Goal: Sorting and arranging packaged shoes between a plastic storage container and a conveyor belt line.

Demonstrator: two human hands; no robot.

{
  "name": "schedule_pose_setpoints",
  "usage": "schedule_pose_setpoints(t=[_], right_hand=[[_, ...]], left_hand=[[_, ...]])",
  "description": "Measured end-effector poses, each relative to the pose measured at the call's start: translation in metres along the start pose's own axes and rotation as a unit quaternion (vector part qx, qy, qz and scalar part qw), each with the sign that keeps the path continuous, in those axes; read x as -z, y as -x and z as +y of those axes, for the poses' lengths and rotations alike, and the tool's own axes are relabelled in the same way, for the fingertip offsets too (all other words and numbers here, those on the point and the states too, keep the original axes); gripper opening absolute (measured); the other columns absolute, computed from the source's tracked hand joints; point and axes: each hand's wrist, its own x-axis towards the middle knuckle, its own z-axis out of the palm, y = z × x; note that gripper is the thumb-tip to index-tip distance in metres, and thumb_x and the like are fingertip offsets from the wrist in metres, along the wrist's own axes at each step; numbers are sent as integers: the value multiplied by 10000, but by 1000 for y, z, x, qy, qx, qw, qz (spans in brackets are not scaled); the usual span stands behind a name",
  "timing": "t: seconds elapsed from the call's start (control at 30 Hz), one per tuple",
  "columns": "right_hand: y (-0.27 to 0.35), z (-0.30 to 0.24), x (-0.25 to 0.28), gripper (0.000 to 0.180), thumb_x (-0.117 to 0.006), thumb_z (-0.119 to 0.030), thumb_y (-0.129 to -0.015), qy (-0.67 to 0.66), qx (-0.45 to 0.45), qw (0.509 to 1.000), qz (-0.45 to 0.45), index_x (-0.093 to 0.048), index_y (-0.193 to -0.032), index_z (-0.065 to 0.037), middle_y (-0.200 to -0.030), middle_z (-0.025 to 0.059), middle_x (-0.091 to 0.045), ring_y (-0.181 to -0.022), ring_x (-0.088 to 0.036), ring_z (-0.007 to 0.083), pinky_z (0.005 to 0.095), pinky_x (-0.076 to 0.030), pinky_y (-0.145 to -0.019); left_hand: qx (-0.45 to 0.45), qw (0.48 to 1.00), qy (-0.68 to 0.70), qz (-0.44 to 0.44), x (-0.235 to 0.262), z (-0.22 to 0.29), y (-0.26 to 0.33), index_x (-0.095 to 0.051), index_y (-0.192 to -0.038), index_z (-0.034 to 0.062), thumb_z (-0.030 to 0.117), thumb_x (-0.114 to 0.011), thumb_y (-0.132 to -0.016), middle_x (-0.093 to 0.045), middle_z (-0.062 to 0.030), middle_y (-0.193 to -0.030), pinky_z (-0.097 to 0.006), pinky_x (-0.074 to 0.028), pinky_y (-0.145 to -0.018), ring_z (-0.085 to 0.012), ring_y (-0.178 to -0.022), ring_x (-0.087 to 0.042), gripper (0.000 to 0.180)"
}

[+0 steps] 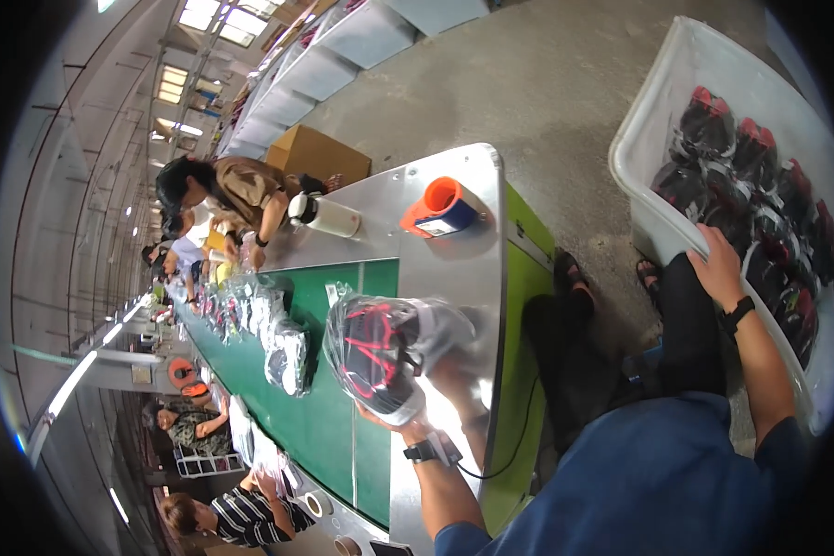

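My left hand (397, 423), with a dark band on its wrist, is closed on the lower edge of a rounded item in a clear plastic bag (377, 352). Black, white and pink-red parts show through the glossy film; its exact kind is unclear. The bag is at the near end of the worktable, with glare beside it. On the right, my right hand (715, 269) grips the near rim of a large white bin (641, 139), fingers over the edge. Inside the bin lie several similar black and red wrapped items (755, 218).
An orange and blue tape dispenser (443, 208) and a white bottle (329, 218) stand on the metal tabletop. The green belt (334, 422) carries more bagged items (283, 347). Several co-workers line the table. A cardboard box (320, 157) and white bins (361, 37) stand beyond.
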Motion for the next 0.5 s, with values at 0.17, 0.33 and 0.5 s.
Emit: schedule_pose_setpoints(t=[0.17,0.33,0.5], right_hand=[[-2,-4,9,546,-775,-228,-854,-71,28,997,13,-602,-1321,-4,-1272,216,-632,-1183,-617,419,461,-500,-1007],[-8,-57,58,596,-795,-335,-893,-207,90,974,-28,-599,-1343,4,-1294,201,-640,-1203,-624,372,442,-490,-1030],[-13,-122,131,723,-748,-444,-942,-405,203,871,-190,-519,-1452,15,-1349,216,-637,-1241,-620,364,433,-479,-1070]], left_hand=[[-129,676,-706,-168,-15,-21,49,-278,-1599,77,471,-591,-1003,-441,-121,-1590,-511,-500,-1092,-307,-1420,-476,780],[-13,790,-539,-290,-16,3,82,-380,-1561,2,598,-510,-1018,-493,-167,-1553,-496,-439,-1147,-311,-1416,-488,817],[192,792,-366,-449,-26,-19,66,-397,-1552,-11,622,-484,-1021,-504,-173,-1545,-493,-429,-1155,-313,-1404,-501,831]])
